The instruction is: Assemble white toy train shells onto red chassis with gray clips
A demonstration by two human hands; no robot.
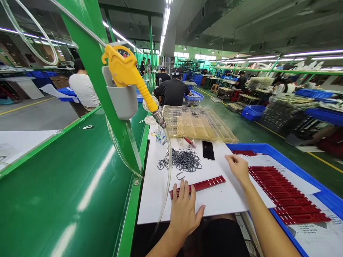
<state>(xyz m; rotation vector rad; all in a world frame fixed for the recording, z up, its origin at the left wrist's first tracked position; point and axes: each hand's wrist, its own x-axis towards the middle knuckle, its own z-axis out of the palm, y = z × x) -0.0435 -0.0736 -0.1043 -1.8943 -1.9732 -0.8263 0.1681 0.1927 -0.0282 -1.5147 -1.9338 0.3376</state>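
Observation:
My left hand [184,210] lies with fingers stretched out, their tips on the near left end of a slotted dark red strip [207,184] on the white board [152,196]. Just beyond those fingertips is a single dark grey bent clip [180,176]. Farther back, a heap of similar grey clips [186,159] covers part of the board. My right hand [238,167] hovers by the board's right side, its fingers curled closed; whatever may be inside them is hidden. Several more red strips [284,192] lie in a row on paper in the blue bin [297,171] to the right.
A black phone [208,150] and a compartmented clear tray [193,123] are behind the heap. A yellow air gun [125,67] sits in a grey holder on the green post [88,43]; its clear hose [169,160] hangs across the board. A green conveyor [66,189] runs along the left.

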